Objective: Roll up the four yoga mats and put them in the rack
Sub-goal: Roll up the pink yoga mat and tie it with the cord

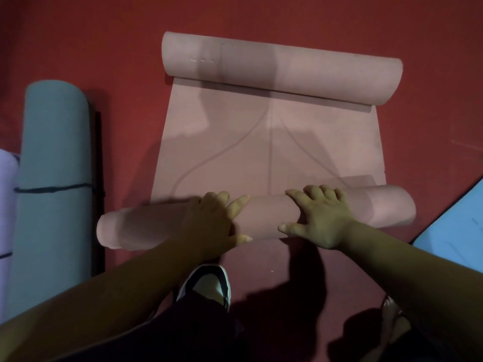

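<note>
A pink yoga mat [266, 150] lies on the red floor, rolled at both ends. Its near roll [266, 218] runs across the lower middle of the view. My left hand [211, 223] presses on top of that roll left of centre, fingers spread. My right hand [318, 218] presses on it right of centre, fingers spread over the top. The far roll [287, 71] lies loose at the mat's other end. A rolled teal mat [52, 178] with a dark strap stands along the left edge, beside a rolled lilac mat [6, 205].
A light blue mat [454, 239] lies flat at the right edge. A dark bar [98, 178], perhaps part of a rack, runs beside the teal roll. My shoe [206, 286] stands on the red floor [78, 48] just behind the near roll.
</note>
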The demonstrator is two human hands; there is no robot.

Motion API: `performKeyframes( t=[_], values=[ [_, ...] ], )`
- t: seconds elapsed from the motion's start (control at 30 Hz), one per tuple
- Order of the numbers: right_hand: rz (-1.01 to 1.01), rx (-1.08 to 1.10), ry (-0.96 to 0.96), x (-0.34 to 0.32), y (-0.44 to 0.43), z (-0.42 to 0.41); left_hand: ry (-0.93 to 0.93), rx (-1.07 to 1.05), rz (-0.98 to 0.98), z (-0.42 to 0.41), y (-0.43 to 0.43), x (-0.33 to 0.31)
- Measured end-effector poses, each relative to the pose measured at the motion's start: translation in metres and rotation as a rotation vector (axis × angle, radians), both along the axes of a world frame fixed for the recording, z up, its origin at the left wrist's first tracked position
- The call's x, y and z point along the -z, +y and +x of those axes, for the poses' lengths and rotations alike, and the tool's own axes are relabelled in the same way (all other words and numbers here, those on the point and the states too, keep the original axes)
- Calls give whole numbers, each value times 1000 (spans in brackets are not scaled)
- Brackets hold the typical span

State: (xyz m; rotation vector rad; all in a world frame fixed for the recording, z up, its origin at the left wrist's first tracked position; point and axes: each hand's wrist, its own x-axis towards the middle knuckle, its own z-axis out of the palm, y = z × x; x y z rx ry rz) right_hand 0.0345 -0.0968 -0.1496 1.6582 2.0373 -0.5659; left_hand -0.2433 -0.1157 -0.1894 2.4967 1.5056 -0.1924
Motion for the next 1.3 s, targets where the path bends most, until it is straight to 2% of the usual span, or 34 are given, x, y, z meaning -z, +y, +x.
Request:
performKeyframes(
  t=[0.17, 0.33, 0.57, 0.73, 0.93, 1.17, 1.3],
  values=[
    [4, 20, 22, -1, 1, 0, 39, -10, -132, 0, 11, -8],
    [112, 48, 53, 5, -16, 0, 6, -11, -178, -1, 18, -8],
    [85, 47, 59, 3, -3, 0, 10, -20, 10, 0, 6, 2],
    [52, 49, 56, 0, 2, 0, -19, -23, 25, 1, 7, -1],
    [81, -4, 23, 4, -10, 3, 16, -5, -46, 0, 17, -7],
    [30, -8, 26, 1, 8, 3, -17, -37, 37, 5, 6, -3],
    [31, -12, 19, -1, 11, 2, 0, -28, 20, 3, 12, -2]
  ],
)
